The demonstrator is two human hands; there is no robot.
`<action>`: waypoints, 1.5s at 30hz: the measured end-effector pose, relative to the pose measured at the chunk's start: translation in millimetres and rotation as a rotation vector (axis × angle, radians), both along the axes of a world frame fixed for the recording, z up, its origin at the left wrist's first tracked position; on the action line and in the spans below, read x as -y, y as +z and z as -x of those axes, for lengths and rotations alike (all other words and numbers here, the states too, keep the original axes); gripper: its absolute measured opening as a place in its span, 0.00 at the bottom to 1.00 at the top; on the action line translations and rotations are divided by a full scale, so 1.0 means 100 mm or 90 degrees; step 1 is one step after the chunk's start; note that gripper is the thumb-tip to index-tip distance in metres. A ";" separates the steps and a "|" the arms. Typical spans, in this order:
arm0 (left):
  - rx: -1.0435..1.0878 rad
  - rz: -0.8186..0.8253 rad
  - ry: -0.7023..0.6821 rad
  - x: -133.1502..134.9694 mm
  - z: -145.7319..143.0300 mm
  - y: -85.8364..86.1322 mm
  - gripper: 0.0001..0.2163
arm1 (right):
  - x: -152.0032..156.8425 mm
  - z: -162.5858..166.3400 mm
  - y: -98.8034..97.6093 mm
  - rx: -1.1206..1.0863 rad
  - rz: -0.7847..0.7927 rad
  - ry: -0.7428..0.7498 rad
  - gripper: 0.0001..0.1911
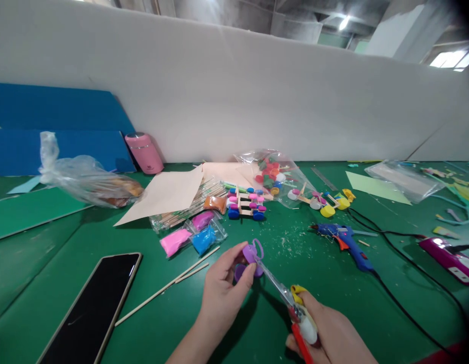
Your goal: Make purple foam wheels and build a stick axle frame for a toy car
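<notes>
My left hand (227, 283) pinches a purple plastic cap (250, 254) with a thin purple ring joined to it, between thumb and fingers. A second round purple part (240, 272) shows just below, partly behind the thumb. My right hand (333, 328) is closed round a pair of scissors (274, 283) with a red handle. Their metal blades point up and left, and the tip meets the purple cap by its ring. A yellow piece (297, 293) and a white rounded piece (309, 328) also show at the right fingers; whether they belong to the scissors I cannot tell.
A blue glue gun (350, 242) lies to the right, its cord near a magenta power strip (449, 259). Stick-and-cap models (245, 203), clay packets (204, 238) and a cap bag (270, 174) lie ahead. Wooden sticks (166, 288) and a phone (94, 308) lie left.
</notes>
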State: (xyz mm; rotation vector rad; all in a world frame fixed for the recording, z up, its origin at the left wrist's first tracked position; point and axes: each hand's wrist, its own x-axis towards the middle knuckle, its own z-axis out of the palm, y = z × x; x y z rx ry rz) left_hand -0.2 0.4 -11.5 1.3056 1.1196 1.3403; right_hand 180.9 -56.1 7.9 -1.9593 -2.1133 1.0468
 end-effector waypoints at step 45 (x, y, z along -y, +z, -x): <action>0.159 0.096 -0.036 0.01 -0.01 0.16 0.14 | 0.03 -0.09 0.01 0.020 -0.061 0.027 0.08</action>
